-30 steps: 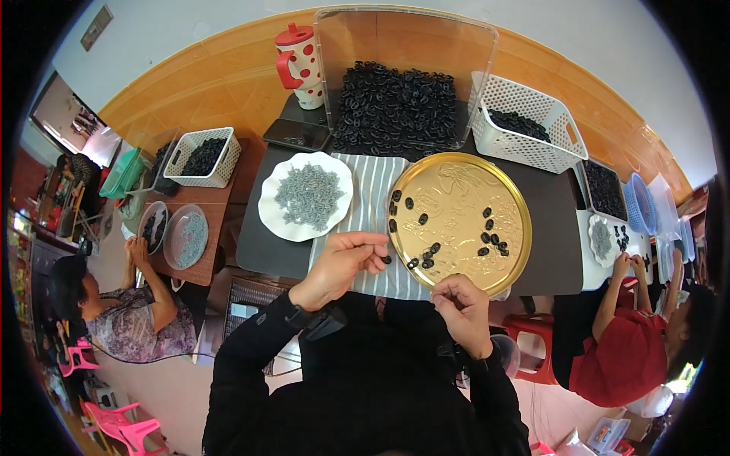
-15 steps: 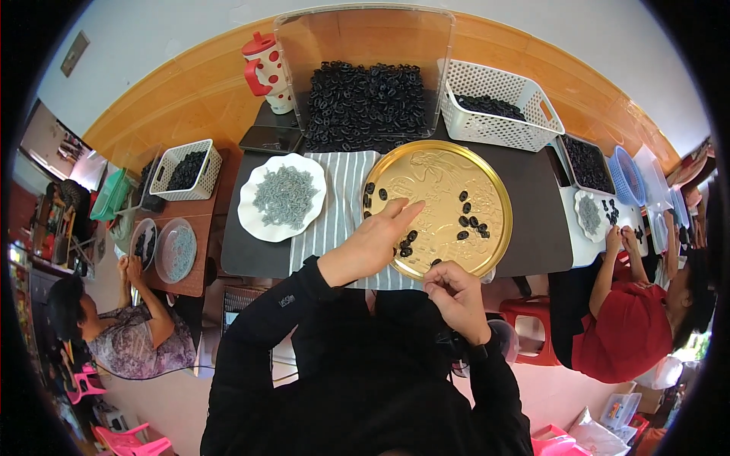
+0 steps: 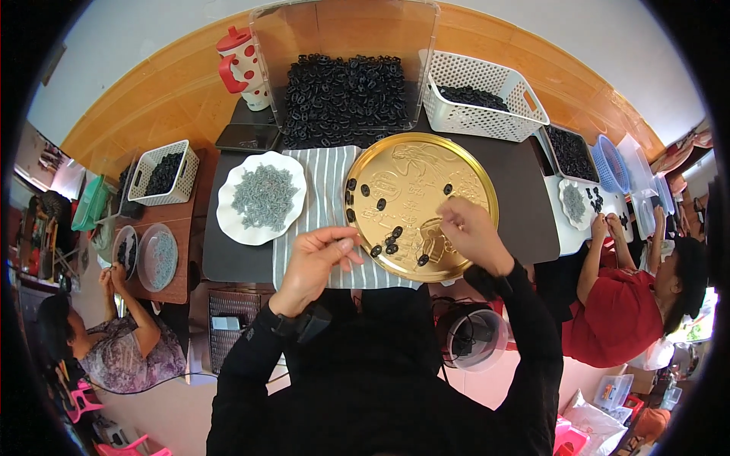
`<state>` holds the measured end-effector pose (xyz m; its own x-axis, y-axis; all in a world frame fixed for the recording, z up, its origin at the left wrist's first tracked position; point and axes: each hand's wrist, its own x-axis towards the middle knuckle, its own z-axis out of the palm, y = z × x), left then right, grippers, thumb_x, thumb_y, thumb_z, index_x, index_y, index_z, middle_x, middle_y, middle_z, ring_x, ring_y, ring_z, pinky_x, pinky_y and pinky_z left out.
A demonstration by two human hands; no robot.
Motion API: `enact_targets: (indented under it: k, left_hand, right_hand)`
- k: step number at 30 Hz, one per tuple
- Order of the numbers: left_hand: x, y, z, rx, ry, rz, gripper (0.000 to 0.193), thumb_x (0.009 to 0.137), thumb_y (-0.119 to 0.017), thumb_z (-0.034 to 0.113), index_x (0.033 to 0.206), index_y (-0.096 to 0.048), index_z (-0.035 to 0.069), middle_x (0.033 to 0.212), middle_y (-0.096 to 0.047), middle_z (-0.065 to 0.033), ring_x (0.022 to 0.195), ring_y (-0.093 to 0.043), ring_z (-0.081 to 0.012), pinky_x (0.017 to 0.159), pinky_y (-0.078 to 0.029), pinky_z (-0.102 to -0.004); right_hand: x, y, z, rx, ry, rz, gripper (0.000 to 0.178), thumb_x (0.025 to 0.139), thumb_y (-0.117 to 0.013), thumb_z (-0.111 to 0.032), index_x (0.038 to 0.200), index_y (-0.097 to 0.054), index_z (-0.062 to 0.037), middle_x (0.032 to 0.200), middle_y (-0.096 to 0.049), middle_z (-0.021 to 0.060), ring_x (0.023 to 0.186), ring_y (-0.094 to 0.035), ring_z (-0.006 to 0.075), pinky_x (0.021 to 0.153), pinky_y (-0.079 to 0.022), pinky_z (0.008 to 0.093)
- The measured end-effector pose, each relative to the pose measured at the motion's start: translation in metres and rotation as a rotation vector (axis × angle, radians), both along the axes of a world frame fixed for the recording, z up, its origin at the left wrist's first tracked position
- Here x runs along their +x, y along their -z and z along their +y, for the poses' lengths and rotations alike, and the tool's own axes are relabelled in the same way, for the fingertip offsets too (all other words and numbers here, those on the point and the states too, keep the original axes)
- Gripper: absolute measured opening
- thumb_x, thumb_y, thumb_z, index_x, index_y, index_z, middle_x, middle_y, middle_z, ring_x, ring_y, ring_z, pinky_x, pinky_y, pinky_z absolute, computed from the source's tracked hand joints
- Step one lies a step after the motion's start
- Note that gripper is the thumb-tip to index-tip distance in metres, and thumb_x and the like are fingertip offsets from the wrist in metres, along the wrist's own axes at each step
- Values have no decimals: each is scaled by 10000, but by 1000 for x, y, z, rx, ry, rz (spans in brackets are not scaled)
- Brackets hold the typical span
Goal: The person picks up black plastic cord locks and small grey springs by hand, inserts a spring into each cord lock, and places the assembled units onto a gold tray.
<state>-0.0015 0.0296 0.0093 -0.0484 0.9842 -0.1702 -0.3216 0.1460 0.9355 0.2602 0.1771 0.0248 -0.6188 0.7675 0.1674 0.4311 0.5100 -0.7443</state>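
Observation:
A round gold tray (image 3: 414, 178) with raised patterns lies before me, and several small black oval pieces (image 3: 391, 248) are scattered on it. Over the tray's right part, my right hand (image 3: 477, 234) is bent with its fingers drawn together and pointing down; anything under the fingertips is hidden. My left hand (image 3: 321, 262) is at the tray's near left rim, above the striped cloth (image 3: 323, 182). Its thumb and forefinger come together while the other fingers curl loosely; whatever they pinch is too small to make out. On the left stands a white scalloped plate (image 3: 228, 220) heaped with small grey-green pieces (image 3: 265, 196).
Behind the tray are a clear bin (image 3: 334, 34) of black pieces, a white basket (image 3: 494, 125) and a red-and-white spotted tumbler (image 3: 247, 72). A dark phone-like slab (image 3: 247, 137) lies beside the bin. Seated people work at left (image 3: 133, 346) and right (image 3: 620, 311).
My left hand has drawn back from over the tray to its near left rim. My right hand has moved from the near edge onto the tray's right part. The view has shifted slightly.

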Motion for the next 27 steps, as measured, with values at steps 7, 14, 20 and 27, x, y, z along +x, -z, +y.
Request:
enact_targets:
  k: [7,14,20,27]
  left_hand:
    - [9,6,-20,75,10,-138,336,923,-429,-75,1237,-544,-49,1125,-616,-137,974,-653,-232,772,-519,-265]
    - [-8,14,-32,67,-86,8,256,935,-460,-34,1163,-575,-53,1020,-646,-112,844,-667,-174,693,-515,-241]
    - [-13,26,-23,-27,-215,107,223,912,-518,-18,1111,-611,-55,927,-638,-98,670,-622,-139,578,-476,-242]
    - [-5,15,-11,311,-336,1054,187,822,-596,-22,999,-656,-18,830,-567,-165,712,-590,-310,612,-461,-355]
  right_hand:
    - [-67,11,70,438,-63,-267,193,694,-576,3,880,-615,41,839,-600,241,816,-593,409,725,-487,445]
    - [-89,6,64,717,-395,-635,94,685,-595,-38,742,-631,28,836,-621,202,790,-627,336,686,-513,404]
    - [-93,11,68,809,-399,-615,110,709,-593,-61,782,-625,15,814,-615,163,774,-630,320,676,-519,387]
    - [-77,17,87,409,-199,-352,64,712,-563,-1,746,-615,16,768,-609,182,745,-622,326,650,-494,381]
